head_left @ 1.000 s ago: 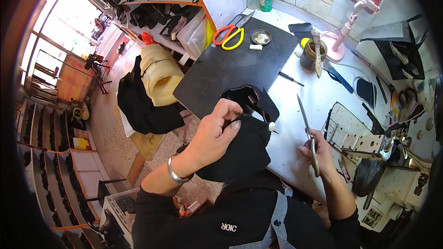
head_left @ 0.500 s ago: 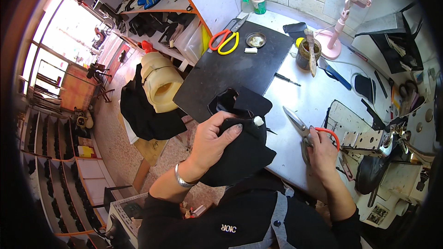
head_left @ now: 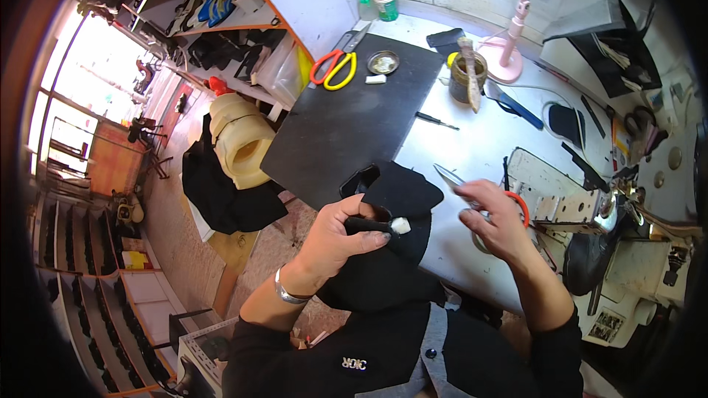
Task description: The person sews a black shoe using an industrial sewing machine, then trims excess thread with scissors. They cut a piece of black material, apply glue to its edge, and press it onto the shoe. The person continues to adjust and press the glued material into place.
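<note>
My left hand [head_left: 343, 232] is closed on a black piece of shoe-upper-like material [head_left: 402, 191], pinching a folded edge between thumb and fingers. The black material hangs in front of my body, and a small white piece [head_left: 400, 225] shows at the fold by my thumb. My right hand [head_left: 498, 220] is above the white tabletop, thumb and fingers apart with nothing between them. Under it lie scissors [head_left: 447, 175] with red-orange handles, partly hidden by that hand.
A dark board [head_left: 324, 129] carries red-and-yellow-handled scissors [head_left: 335, 66], a round tin lid [head_left: 383, 63] and a white block [head_left: 375, 79]. Beyond stand a jar with a brush [head_left: 467, 81] and a pink stand [head_left: 505, 55]. A sewing machine [head_left: 627, 250] is at right, foam rolls [head_left: 243, 147] at left.
My right hand has come off the scissors' handles and moved slightly left. My left hand has turned the black material, so its folded edge and the white piece face me.
</note>
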Available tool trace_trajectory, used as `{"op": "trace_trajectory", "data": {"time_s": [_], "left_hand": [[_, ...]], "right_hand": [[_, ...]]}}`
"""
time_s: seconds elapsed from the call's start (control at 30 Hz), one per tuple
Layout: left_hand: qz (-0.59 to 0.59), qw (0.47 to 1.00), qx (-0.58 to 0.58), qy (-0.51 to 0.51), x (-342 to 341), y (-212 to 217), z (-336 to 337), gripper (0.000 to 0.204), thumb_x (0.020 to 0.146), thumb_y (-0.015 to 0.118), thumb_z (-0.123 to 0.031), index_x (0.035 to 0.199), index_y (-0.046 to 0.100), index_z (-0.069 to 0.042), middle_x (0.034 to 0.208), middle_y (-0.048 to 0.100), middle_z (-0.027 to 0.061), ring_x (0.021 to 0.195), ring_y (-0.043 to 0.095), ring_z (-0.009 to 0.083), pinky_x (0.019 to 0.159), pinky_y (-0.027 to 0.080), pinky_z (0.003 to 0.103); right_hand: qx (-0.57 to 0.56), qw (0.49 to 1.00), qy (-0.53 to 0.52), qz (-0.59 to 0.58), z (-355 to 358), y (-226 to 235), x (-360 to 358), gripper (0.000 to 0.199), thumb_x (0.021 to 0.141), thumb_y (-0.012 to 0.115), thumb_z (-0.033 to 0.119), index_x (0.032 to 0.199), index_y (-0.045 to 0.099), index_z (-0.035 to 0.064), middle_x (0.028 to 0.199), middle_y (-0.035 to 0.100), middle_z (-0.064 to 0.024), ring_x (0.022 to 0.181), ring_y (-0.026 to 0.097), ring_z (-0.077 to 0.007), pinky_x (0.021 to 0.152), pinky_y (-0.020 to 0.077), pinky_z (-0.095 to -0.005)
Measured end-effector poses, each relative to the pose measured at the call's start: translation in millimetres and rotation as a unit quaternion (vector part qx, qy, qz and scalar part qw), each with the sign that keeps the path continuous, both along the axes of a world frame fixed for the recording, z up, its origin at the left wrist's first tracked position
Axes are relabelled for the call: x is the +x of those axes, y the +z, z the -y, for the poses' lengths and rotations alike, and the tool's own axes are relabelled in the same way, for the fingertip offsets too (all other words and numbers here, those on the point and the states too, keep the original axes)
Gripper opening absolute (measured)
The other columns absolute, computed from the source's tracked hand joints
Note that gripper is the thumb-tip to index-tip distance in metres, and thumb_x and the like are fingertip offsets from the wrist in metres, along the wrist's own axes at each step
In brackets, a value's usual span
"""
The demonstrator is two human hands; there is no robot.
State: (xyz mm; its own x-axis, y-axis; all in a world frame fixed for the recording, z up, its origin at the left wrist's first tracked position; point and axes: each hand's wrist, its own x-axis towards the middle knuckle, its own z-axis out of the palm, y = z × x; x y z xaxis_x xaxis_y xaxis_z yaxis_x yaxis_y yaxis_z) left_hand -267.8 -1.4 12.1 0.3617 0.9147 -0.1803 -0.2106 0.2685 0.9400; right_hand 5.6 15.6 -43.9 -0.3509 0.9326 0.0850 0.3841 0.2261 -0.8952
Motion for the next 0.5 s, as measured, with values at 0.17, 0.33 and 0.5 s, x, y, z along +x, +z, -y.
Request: {"op": "trace_trajectory", "data": {"time_s": [0.17,0.33,0.5], "left_hand": [[-0.061,0.998,0.028,-0.005,4,5,0,0.015,0.075,0.074,-0.002,0.077,0.059,-0.003,0.081,0.055,-0.0027,0.075,0.049,0.0051,0.067,0.039,0.02],[-0.124,0.992,0.033,0.014,6,11,-4,0.013,0.077,0.072,-0.003,0.079,0.059,-0.003,0.079,0.054,-0.0049,0.072,0.047,0.0028,0.065,0.037,0.019],[-0.143,0.989,0.03,0.029,12,12,-4,0.011,0.076,0.069,0.001,0.086,0.064,-0.001,0.085,0.063,-0.0014,0.08,0.055,0.0045,0.074,0.044,0.02]], "right_hand": [[-0.196,0.956,0.036,-0.215,-20,19,-29,0.035,0.084,0.069,0.025,0.11,0.06,0.0034,0.114,0.054,-0.0066,0.107,0.05,-0.0174,0.096,0.0366,-0.0308],[-0.145,0.926,0.045,-0.347,-32,29,-40,0.022,0.075,0.076,0.008,0.088,0.058,0.0042,0.106,0.057,-0.0061,0.1,0.053,-0.0146,0.088,0.0413,-0.0292],[-0.1,0.935,0.091,-0.327,-36,34,-43,0.015,0.078,0.072,0.002,0.086,0.06,0.003,0.089,0.061,-0.0022,0.086,0.056,-0.0109,0.079,0.0433,-0.0246]]}}
